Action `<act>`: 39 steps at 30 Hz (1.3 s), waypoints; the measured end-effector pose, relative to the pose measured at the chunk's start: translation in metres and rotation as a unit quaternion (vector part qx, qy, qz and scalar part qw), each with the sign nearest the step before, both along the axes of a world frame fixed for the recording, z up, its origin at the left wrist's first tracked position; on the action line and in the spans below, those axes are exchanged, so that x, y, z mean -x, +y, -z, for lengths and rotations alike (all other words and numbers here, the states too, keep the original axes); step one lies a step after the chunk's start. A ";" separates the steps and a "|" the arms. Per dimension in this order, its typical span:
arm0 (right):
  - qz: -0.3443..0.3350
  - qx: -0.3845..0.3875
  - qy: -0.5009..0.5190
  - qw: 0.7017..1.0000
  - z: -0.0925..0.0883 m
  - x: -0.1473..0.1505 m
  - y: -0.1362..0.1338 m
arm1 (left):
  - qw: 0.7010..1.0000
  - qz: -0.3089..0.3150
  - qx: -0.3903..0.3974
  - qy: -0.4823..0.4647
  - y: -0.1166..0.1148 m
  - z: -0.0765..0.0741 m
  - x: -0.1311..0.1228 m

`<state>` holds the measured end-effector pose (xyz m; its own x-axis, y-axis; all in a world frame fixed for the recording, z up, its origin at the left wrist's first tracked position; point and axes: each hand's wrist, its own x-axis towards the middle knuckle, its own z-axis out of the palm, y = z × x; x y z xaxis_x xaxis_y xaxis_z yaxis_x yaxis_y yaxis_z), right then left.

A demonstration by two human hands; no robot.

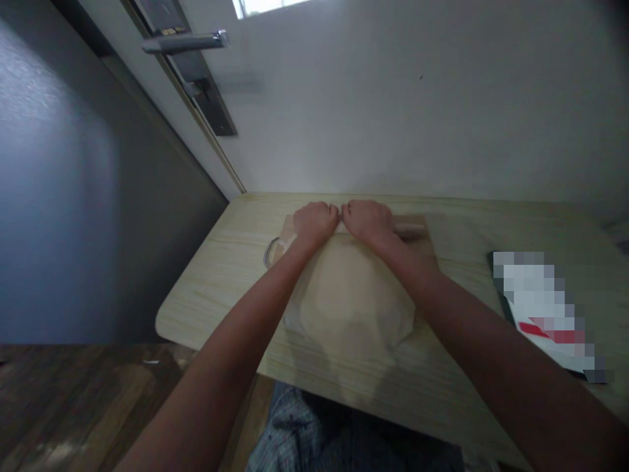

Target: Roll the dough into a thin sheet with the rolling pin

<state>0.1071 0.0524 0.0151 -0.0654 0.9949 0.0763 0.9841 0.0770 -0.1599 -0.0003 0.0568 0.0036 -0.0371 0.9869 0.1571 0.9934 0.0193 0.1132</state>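
Observation:
A large pale sheet of dough (356,301) lies flat over a wooden board (429,249) and covers much of its near part. Across the far end of the sheet lies a wooden rolling pin (409,230), its right end showing past my hand. My left hand (317,221) and my right hand (367,219) are side by side on the pin, thumbs nearly touching, fingers curled over it. Most of the pin's middle and left part is hidden under them. At the board's left edge is a metal loop handle (268,253).
All this rests on a light wood-grain table (211,288) with a rounded left corner. A white and red item (540,308) with a dark edge, partly blurred out, lies on the right. Behind the table stands a white door (393,131) with a metal lever handle (187,42).

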 end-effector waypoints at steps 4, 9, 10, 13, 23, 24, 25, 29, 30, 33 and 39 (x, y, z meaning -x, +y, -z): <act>0.005 -0.005 0.000 1.000 0.001 0.003 -0.019 | 1.000 0.010 -0.017 0.016 -0.016 0.001 0.001; -0.016 -0.060 0.002 0.998 0.004 0.004 -0.041 | 0.994 0.071 -0.074 0.034 -0.038 0.001 0.005; -0.020 -0.072 0.000 0.997 0.005 0.005 -0.045 | 0.993 0.078 -0.077 0.035 -0.042 0.001 0.006; -0.039 -0.102 -0.007 0.994 0.006 0.005 -0.056 | 0.992 0.088 -0.079 0.039 -0.053 0.002 0.008; -0.109 -0.137 -0.004 0.985 0.015 -0.001 -0.089 | 0.987 0.116 -0.097 0.051 -0.084 0.003 0.015; -0.116 -0.138 -0.001 0.984 0.016 -0.002 -0.092 | 0.986 0.122 -0.096 0.052 -0.086 0.003 0.016; -0.121 -0.141 0.001 0.983 0.017 -0.003 -0.094 | 0.986 0.127 -0.095 0.054 -0.087 0.002 0.018; -0.126 -0.155 0.009 0.980 0.019 -0.005 -0.098 | 0.983 0.142 -0.097 0.062 -0.090 0.000 0.021; -0.124 -0.156 0.010 0.980 0.019 -0.005 -0.098 | 0.983 0.144 -0.094 0.063 -0.090 -0.001 0.020; -0.120 -0.157 0.007 0.980 0.021 -0.004 -0.094 | 0.985 0.142 -0.074 0.057 -0.086 -0.003 0.018; -0.117 -0.145 -0.010 0.982 0.020 -0.003 -0.080 | 0.989 0.126 -0.068 0.037 -0.071 0.002 0.013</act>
